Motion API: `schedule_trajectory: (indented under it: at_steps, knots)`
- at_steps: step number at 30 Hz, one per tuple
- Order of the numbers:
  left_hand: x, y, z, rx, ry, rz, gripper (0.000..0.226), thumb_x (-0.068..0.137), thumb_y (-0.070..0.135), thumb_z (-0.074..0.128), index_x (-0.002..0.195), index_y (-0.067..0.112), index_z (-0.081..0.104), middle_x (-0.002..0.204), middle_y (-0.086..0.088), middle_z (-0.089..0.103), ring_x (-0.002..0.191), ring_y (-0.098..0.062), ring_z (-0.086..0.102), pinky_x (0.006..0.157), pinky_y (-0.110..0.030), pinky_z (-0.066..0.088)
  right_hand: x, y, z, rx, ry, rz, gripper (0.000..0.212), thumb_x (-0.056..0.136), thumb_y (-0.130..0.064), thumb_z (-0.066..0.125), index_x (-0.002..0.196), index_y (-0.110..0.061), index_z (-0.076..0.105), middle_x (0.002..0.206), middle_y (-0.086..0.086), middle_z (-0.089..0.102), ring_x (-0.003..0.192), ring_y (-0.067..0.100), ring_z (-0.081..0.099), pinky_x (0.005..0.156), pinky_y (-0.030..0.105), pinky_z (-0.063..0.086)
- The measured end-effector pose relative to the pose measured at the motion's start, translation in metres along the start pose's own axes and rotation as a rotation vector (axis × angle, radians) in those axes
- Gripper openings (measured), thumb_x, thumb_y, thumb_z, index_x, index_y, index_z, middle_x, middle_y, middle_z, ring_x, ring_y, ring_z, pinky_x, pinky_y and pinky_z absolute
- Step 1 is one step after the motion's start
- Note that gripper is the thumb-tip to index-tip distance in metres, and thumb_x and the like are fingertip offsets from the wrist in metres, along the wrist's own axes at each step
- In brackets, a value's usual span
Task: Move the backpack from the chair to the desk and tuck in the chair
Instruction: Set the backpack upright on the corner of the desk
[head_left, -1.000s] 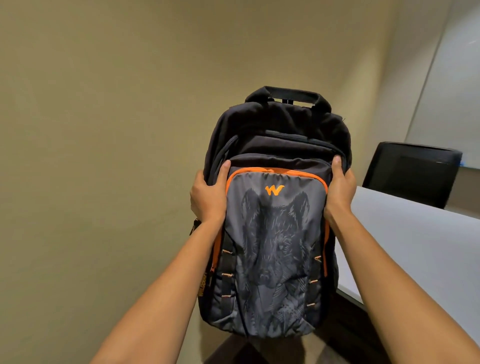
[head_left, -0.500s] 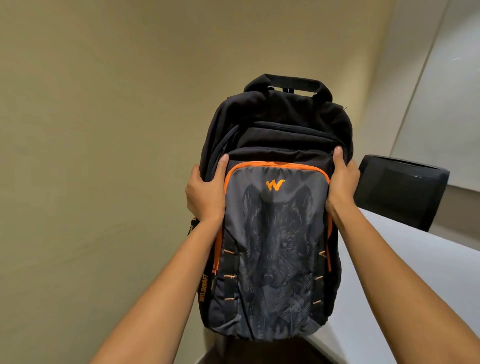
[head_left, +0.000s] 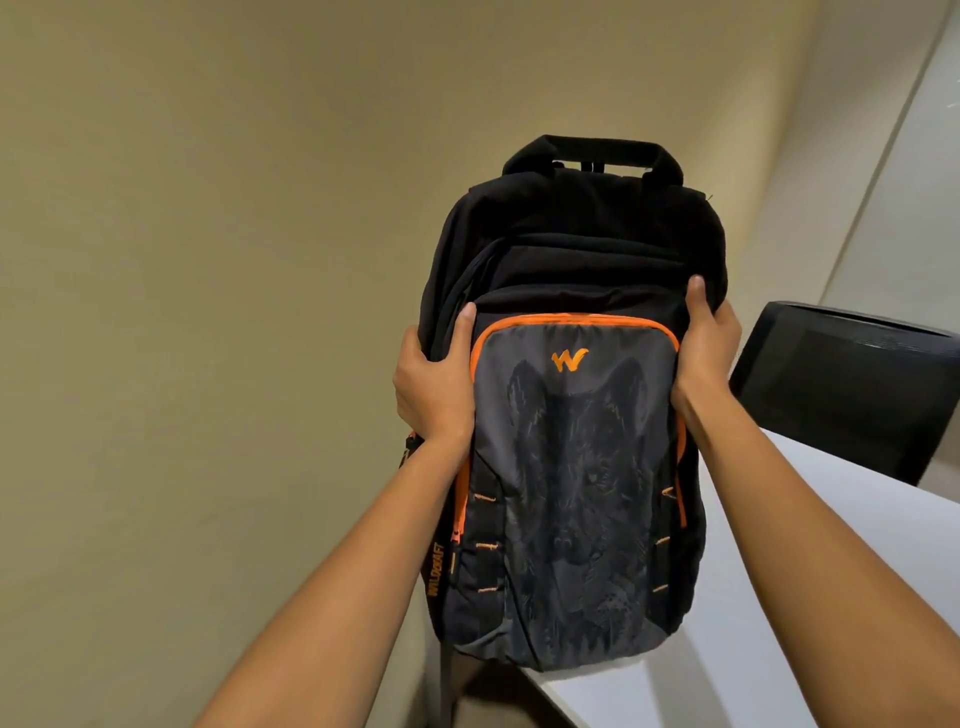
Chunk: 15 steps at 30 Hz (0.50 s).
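The backpack (head_left: 566, 415) hangs upright over the near corner of the white surface (head_left: 779, 597); the left hand (head_left: 434, 387) and right hand (head_left: 706, 348) clamp its sides, fingers wrapped round the fabric; the carry is in hand; next, lower it squarely on, clear of the edge; the chair to tuck is out of sight.

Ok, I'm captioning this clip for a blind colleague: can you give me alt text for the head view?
Two bare hands hold a black backpack upright by its sides, left hand and right hand each in a firm grip, its base at the corner of a white desk. The front pocket is grey with orange trim and a wolf print. A black chair stands behind the desk.
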<state>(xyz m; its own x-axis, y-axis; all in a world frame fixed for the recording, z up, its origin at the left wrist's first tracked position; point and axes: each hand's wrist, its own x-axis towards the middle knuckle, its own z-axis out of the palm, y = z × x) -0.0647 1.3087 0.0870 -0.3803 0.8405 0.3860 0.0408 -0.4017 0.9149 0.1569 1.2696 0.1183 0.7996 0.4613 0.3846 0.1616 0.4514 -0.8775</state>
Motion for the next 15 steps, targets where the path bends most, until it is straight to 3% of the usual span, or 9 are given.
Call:
schedule_trajectory:
  at_steps: [5,10,15]
  knots:
    - [0.017,-0.024,0.028,0.015,0.011,-0.009,0.048,0.074,0.070,0.057,0.080,0.023,0.059,0.079,0.013,0.065,0.072,-0.004,0.061,0.059,-0.023,0.047,0.030,0.030,0.019,0.015,0.014,0.049,0.041,0.093,-0.040,0.054,0.119,-0.009,0.061,0.112,0.004,0.066,0.105,0.020,0.062,0.093,0.032,0.050]
    - [0.025,-0.046,0.048,0.041,0.033,-0.009,0.048,0.075,0.070,0.056,0.079,0.023,0.058,0.077,0.012,0.065,0.071,-0.004,0.060,0.058,-0.022,0.046,0.051,0.056,0.034,0.003,0.000,0.083,0.046,0.093,-0.042,0.054,0.121,-0.007,0.061,0.116,0.009,0.066,0.103,0.020,0.062,0.091,0.032,0.050]
    - [0.030,-0.064,0.064,0.080,0.093,-0.034,0.050,0.073,0.073,0.053,0.078,0.023,0.055,0.077,0.011,0.065,0.071,-0.007,0.061,0.058,-0.024,0.046,0.073,0.082,0.051,0.011,-0.085,0.111,0.031,0.094,-0.038,0.054,0.109,-0.013,0.063,0.107,0.003,0.066,0.104,0.021,0.062,0.094,0.035,0.050]
